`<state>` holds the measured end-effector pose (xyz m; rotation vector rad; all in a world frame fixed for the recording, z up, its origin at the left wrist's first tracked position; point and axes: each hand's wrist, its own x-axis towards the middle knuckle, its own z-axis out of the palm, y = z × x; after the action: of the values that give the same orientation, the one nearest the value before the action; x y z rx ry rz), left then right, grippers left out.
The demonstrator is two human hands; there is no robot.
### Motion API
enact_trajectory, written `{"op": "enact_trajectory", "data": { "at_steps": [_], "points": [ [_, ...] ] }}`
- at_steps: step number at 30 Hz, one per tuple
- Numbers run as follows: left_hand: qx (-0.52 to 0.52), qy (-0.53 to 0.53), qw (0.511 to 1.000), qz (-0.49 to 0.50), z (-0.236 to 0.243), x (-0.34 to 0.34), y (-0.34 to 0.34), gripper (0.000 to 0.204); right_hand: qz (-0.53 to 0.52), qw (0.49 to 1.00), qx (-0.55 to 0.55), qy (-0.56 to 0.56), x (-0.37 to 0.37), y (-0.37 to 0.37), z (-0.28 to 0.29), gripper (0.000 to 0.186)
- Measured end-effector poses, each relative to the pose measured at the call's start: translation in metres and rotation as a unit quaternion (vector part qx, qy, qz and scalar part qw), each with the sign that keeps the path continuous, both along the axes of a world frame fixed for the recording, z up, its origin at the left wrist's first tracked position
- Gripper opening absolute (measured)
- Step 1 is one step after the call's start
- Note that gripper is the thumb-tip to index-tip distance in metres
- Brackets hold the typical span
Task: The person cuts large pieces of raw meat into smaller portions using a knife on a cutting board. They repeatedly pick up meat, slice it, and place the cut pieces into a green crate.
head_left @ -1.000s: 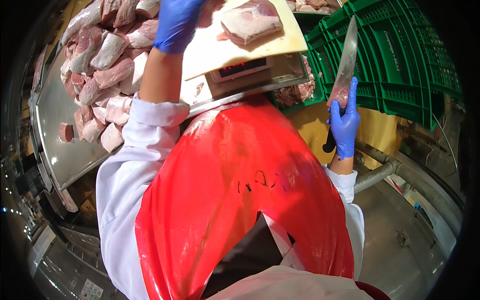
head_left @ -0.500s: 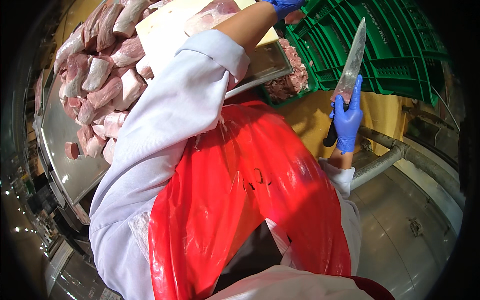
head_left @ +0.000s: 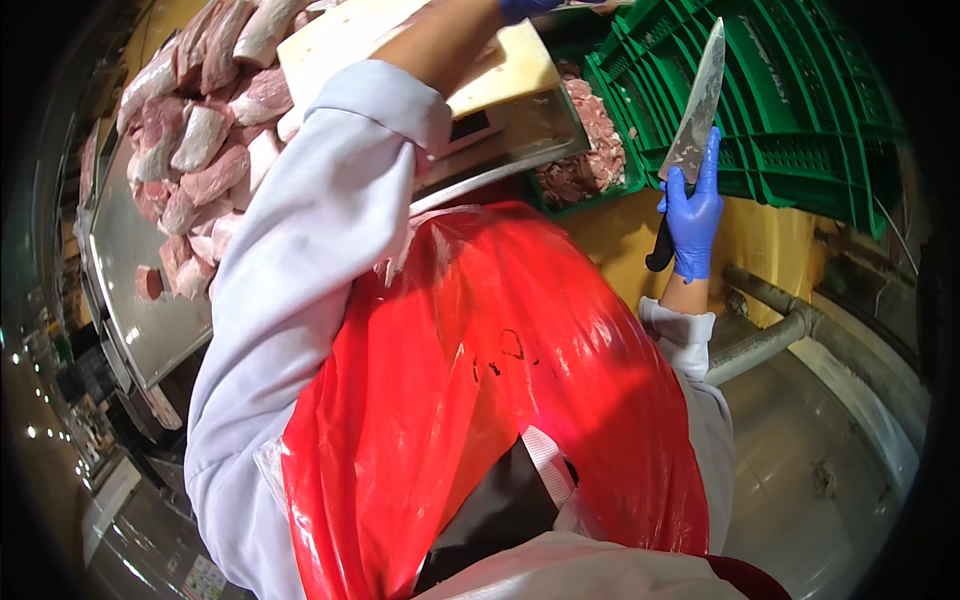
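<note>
In the head view, the right hand [head_left: 692, 225] is closed around the knife [head_left: 697, 105] at two o'clock, its long axis running from seven to the tip at one; the left hand [head_left: 522, 8], cropped at twelve, seems reaching past the board [head_left: 520, 72], grip I cannot tell; next move probably calls for keeping the blade clear

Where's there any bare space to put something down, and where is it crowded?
The metal surface is bare along its near-left part, bordered by the meat pile and one small meat piece. The cutting board shows a bare near-right corner, beside the left forearm. Crowded: the pile and the scrap-filled green bin.
</note>
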<state>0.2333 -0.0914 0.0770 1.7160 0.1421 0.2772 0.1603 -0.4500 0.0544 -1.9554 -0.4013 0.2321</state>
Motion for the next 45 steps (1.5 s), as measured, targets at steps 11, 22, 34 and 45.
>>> {"op": "enact_trajectory", "data": {
  "at_steps": [11, 22, 34, 45],
  "points": [
    [0.199, 0.159, 0.960, 0.117, -0.094, -0.161, 0.169, 0.035, 0.191, 0.917, 0.275, 0.215, -0.002, 0.184, -0.039, 0.046],
    [0.180, 0.048, 0.966, 0.177, -0.066, -0.250, 0.021, 0.025, 0.358, 0.924, 0.073, 0.115, 0.099, 0.352, 0.022, 0.015],
    [0.355, -0.044, 0.885, 0.299, -0.067, -0.246, 0.066, 0.034, 0.306, 0.917, 0.213, 0.137, 0.010, 0.279, -0.039, 0.046],
    [0.350, -0.044, 0.889, 0.292, -0.062, -0.256, 0.067, 0.038, 0.275, 0.954, 0.118, -0.005, 0.008, 0.257, -0.033, 0.058]
  ]
}}
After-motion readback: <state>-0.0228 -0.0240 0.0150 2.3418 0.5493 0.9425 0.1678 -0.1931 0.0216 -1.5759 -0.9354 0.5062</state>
